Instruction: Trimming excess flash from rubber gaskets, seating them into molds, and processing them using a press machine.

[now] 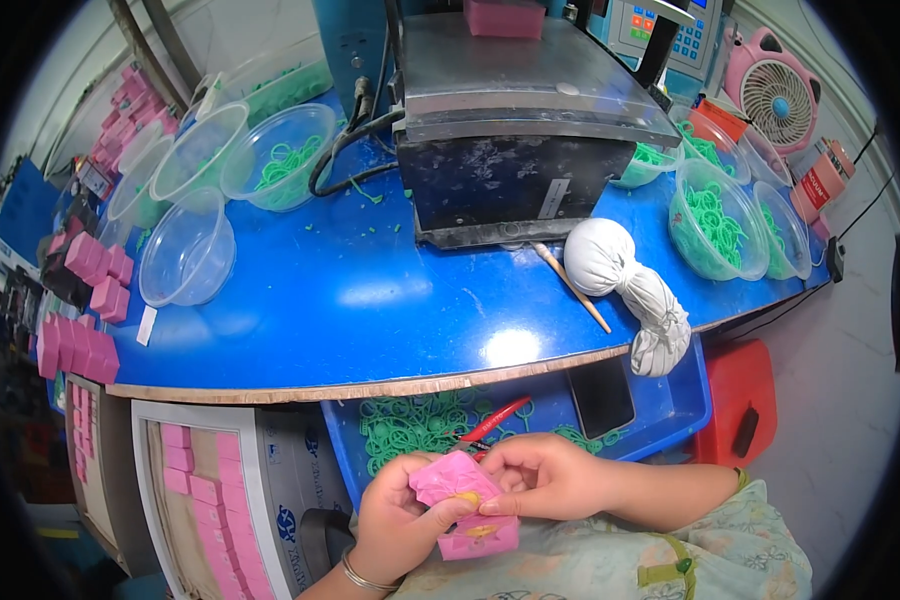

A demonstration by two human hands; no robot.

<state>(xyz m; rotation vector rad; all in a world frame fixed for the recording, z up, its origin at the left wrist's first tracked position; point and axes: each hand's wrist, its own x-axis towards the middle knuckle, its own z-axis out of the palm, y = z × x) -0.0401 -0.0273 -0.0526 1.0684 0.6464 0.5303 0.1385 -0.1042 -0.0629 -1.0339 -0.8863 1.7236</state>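
Note:
My left hand is closed around a pink rubber mold in front of my lap. The mold is parted, with an upper and a lower portion showing and small yellow patches between them. My right hand pinches the mold's right side, thumb on the near face. What lies inside the mold is mostly hidden by my fingers. Just beyond my hands is a blue tray holding green ring-shaped pieces, red-handled pliers and a dark phone.
A dark metal machine stands on the blue table. Near it lie a white cloth pouch and a wooden brush. Clear bowls stand at both sides. Pink blocks sit at left, others in a box. A red stool is at right.

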